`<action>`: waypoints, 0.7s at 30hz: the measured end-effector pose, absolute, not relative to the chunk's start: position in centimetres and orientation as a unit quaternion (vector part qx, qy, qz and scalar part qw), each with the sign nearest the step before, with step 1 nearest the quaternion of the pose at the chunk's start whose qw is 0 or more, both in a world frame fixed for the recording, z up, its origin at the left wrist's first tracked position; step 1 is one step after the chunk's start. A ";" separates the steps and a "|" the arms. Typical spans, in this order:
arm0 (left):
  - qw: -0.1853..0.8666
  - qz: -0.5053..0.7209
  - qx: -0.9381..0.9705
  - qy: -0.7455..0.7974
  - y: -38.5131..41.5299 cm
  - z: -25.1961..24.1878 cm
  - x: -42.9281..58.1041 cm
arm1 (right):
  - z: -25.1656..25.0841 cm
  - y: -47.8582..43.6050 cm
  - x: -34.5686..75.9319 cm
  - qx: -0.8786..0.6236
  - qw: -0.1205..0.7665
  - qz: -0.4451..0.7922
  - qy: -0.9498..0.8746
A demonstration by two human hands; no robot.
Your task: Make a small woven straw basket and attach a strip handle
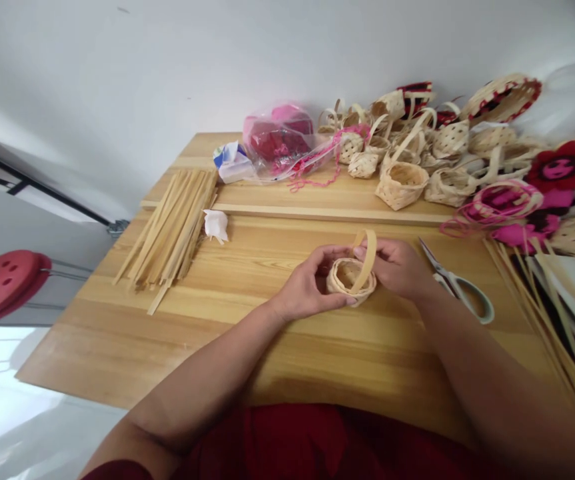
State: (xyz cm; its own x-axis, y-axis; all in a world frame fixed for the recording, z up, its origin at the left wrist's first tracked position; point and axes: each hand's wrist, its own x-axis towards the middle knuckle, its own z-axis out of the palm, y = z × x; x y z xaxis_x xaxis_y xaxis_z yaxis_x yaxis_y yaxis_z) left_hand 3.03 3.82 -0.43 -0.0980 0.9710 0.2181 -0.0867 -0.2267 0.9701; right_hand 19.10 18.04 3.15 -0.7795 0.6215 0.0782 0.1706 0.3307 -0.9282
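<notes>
A small round woven basket point(351, 276) of pale strips is held just above the wooden table, in front of me. My left hand point(312, 283) wraps round its left side, thumb along the near rim. A flat strip point(368, 261) arches over the basket's opening like a handle. My right hand point(398, 267) is closed on the right side of that strip, with its fingertips at the far part of the rim. Some of the right fingers are hidden behind the strip. Scissors point(454, 280) with pale handles lie on the table to the right of my right hand.
A bundle of flat strips point(170, 230) and a small white packet point(216, 225) lie at left. Behind a raised wooden ledge point(317, 212) are many small woven baskets point(402, 181) and a plastic bag point(280, 137) with red and pink material. Long thin strips point(542, 313) extend along the right edge.
</notes>
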 end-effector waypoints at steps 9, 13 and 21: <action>0.419 0.581 0.533 0.450 3.7 -0.2 3.0 | 3.1 18.2 19.2 -0.265 0.223 0.547 -0.762; 0.372 0.536 0.562 0.508 3.6 -0.2 2.9 | 3.0 17.6 18.9 -0.279 0.232 0.546 -0.755; 0.338 0.563 0.523 0.543 3.6 0.7 2.6 | 1.7 16.7 18.6 -0.276 0.311 0.391 -0.821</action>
State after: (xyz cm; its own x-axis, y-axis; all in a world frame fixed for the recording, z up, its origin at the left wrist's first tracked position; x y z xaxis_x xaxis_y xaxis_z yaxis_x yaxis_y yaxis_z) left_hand 2.58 3.61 0.70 -0.2246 0.9489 0.2218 0.1869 -0.1814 0.9655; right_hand 18.63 16.65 1.74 -0.6549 0.6960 0.2945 0.2106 0.5422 -0.8134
